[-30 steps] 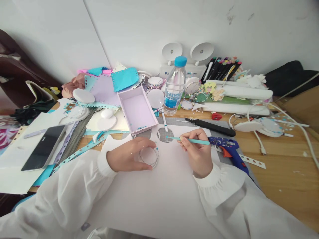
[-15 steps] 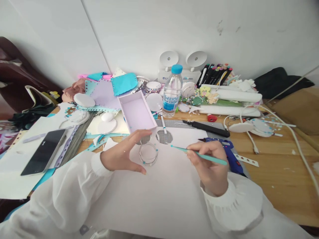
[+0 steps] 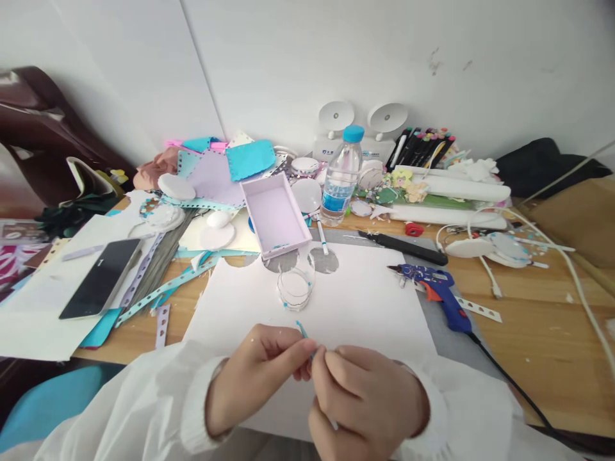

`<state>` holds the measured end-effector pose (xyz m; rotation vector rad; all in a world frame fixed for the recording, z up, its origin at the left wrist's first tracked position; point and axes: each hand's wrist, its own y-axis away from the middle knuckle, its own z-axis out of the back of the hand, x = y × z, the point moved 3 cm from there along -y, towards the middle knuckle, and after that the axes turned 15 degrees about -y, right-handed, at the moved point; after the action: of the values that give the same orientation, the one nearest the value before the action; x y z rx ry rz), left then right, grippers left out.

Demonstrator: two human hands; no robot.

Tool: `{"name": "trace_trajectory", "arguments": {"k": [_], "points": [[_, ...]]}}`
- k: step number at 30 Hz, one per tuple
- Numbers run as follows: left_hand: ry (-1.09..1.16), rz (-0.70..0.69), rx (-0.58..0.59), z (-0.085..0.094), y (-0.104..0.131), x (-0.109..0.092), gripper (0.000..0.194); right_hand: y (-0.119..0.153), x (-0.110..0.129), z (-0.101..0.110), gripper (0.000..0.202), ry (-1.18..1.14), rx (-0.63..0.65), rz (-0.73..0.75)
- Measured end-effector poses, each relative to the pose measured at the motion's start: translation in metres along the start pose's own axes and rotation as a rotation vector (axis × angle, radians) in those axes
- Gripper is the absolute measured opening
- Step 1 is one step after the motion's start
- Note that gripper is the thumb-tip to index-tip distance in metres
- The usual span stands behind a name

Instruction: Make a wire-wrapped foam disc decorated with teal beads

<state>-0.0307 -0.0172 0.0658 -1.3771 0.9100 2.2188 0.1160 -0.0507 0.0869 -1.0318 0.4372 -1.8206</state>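
Note:
My left hand (image 3: 264, 371) pinches a slim teal stick (image 3: 302, 330) between thumb and fingers; its narrow end pokes up and away from me. Against those fingertips, the fingers of my right hand (image 3: 362, 397) are closed round the hidden rear part of the stick. Both hands are low over the white sheet (image 3: 365, 301). Just beyond them rests a clear round ring (image 3: 294, 306) with small turquoise dots along its edge, touched by neither hand. Anything tiny between the fingertips is hidden.
Behind the ring stand a lilac box (image 3: 273, 214) and a water bottle (image 3: 342, 179). To the right lie a blue glue gun (image 3: 435, 278) with its cord and a black cutter knife (image 3: 406, 248). A phone (image 3: 100, 278) and punched paper strips (image 3: 168, 288) are at left.
My right hand has come left and down with the teal stick, and my left hand has drawn back from around the ring. The hands now meet, fingers closed.

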Motion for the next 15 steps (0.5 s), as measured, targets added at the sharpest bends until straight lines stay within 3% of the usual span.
{"name": "trace_trajectory", "arguments": {"k": [3,6,8,12,15], "points": [[-0.012,0.006,-0.017,-0.001,-0.003,0.006,0.044,0.003,0.0,-0.001,0.023,0.117,0.172,0.017],[-0.094,-0.067,-0.086,0.005,-0.01,0.012,0.043,0.027,-0.006,0.01,0.028,0.215,0.211,-0.063],[-0.17,-0.176,-0.119,0.011,-0.017,0.014,0.043,0.048,-0.012,0.026,0.034,0.318,0.055,-0.162],[-0.272,-0.339,-0.115,0.02,-0.033,0.021,0.046,0.1,-0.033,0.071,0.027,0.736,-0.436,-0.71],[-0.318,-0.436,-0.032,0.019,-0.042,0.026,0.044,0.128,-0.047,0.087,0.034,0.853,-0.494,-0.977]]}}
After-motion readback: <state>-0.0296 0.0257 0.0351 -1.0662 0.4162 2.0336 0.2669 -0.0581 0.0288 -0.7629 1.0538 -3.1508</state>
